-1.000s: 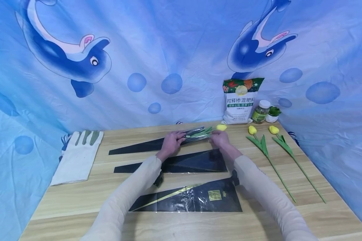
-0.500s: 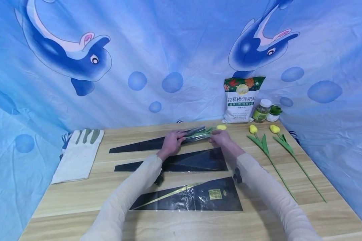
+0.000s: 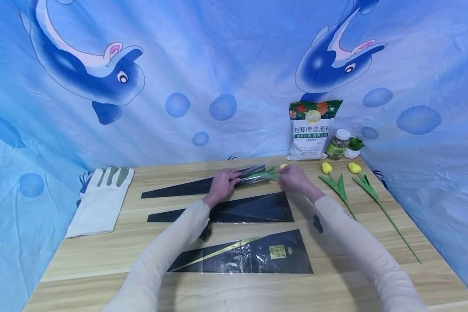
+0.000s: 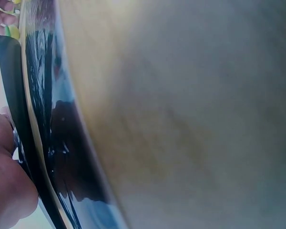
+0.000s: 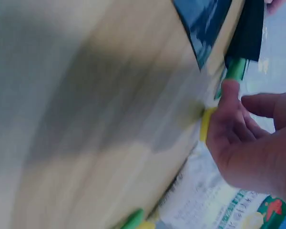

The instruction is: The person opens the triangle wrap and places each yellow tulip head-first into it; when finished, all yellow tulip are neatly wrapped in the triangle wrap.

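a wooden table (image 3: pixel 101 255) carries three black flower sleeves; the far sleeve (image 3: pixel 203 185) holds a yellow tulip (image 3: pixel 263 173). the left hand (image 3: pixel 222 184) grips that sleeve's middle, and the right hand (image 3: pixel 292 177) pinches the tulip at the sleeve's mouth.

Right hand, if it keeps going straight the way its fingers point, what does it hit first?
Probably the yellow tulip head just past the right hand, at its fingertips; beyond that, the fertiliser bag, though depth is unclear.

Fertilizer bag (image 3: pixel 311 130): "控释掺混肥料"; other labels illegible.
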`<action>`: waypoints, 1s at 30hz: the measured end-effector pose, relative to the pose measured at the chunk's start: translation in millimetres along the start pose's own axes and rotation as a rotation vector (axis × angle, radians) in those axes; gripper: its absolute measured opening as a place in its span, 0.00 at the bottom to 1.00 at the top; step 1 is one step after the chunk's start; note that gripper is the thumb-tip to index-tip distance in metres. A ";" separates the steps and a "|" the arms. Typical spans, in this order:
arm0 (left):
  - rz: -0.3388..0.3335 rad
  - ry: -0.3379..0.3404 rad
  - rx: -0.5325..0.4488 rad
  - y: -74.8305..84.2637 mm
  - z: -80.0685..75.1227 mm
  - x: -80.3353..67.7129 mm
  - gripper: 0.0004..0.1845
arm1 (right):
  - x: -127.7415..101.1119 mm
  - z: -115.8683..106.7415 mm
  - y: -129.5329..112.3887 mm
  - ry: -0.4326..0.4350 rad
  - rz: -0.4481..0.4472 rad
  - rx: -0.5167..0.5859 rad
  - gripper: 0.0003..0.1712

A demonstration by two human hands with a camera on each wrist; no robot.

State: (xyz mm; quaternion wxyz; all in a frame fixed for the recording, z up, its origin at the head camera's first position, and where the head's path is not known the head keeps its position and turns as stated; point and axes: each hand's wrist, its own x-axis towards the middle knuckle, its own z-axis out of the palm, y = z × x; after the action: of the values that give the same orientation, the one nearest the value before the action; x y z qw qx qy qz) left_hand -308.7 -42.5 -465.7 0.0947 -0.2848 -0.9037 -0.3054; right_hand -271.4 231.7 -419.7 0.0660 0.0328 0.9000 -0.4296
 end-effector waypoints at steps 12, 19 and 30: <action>-0.009 -0.009 -0.013 3.2 -0.2 -2.4 0.14 | 12.0 -17.9 24.5 0.097 -0.152 -0.293 0.32; -0.015 -0.010 -0.023 2.8 0.7 -2.1 0.14 | 18.0 -17.0 31.8 0.062 -0.169 -0.268 0.28; -0.004 -0.014 0.013 3.0 -1.4 -1.5 0.14 | 17.3 -17.7 29.3 0.073 -0.204 -0.173 0.25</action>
State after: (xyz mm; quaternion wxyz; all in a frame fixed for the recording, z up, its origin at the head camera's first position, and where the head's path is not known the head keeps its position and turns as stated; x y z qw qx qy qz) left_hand -305.8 -42.1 -463.6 0.0898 -0.2842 -0.9070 -0.2975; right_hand -286.7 263.9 -433.8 -0.0082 -0.0488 0.9341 -0.3536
